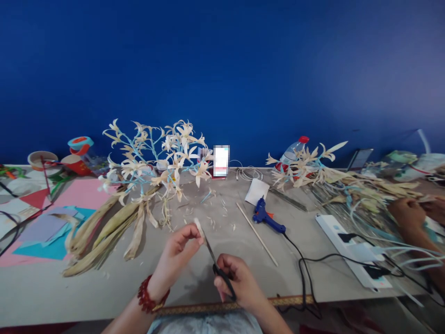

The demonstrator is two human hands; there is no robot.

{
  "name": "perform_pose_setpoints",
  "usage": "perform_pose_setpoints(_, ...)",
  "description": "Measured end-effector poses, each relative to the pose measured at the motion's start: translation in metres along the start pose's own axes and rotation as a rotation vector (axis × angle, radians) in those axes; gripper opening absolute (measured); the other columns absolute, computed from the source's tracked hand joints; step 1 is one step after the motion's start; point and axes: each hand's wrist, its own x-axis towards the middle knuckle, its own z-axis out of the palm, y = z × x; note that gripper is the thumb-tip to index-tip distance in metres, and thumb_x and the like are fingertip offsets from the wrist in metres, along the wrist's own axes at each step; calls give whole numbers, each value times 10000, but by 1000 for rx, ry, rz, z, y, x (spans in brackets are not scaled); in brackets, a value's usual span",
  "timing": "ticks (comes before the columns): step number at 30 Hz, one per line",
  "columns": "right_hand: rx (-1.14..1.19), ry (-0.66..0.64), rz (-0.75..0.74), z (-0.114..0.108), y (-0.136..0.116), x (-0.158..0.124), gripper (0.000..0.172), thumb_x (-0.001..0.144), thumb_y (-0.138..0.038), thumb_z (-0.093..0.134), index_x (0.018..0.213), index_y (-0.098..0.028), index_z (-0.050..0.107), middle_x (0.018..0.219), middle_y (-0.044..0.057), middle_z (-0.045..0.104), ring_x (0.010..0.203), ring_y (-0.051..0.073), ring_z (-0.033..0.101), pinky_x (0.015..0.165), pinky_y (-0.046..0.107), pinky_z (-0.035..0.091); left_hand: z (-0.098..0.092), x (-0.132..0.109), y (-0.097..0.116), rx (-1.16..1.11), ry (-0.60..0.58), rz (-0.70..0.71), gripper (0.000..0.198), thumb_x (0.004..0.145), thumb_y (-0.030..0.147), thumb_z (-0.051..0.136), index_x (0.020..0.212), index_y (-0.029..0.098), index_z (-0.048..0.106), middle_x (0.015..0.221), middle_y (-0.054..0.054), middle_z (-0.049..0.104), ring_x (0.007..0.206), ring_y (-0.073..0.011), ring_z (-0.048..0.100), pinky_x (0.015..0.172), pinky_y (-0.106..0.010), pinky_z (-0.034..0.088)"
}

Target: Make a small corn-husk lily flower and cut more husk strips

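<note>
Between the fingertips of my left hand (184, 246) is a small pale strip of dried husk (198, 226), its end sticking up. My right hand (238, 280) grips black-handled scissors (222, 274), their blades pointing up and left to the strip. Whether the blades touch it I cannot tell. Cream-coloured handmade flowers (177, 157) on light blue stems stand behind my left hand. Dried corn husks (114, 227) lie to its left, and small pale scraps (212, 218) are scattered beyond the scissors.
A blue glue gun (267, 217) lies beside a thin stick (257, 234). Its black cord runs to a white power strip (352, 250). Coloured paper (83, 192) covers the left side. A phone (221, 161) stands at the back. At right, another person's hands (410, 215) work near more husks.
</note>
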Motion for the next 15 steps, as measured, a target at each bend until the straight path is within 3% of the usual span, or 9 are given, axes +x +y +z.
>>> perform_pose_setpoints(8,29,-21,10,0,-3,-2,564,583,-646,750,703,-201,425,482,-87,479,378,57,458,380,160,336,-6,4,9,183,-93,74,132,874,249,541,761,180,540,762,-4,530,753,-151,488,723,-258,375)
perform_pose_setpoints(15,41,14,-15,3,-7,1,580,567,-659,752,671,-202,410,492,-92,454,382,51,454,372,156,315,-3,4,9,211,-117,73,118,867,221,534,755,184,531,761,-3,539,748,-153,500,714,-257,383)
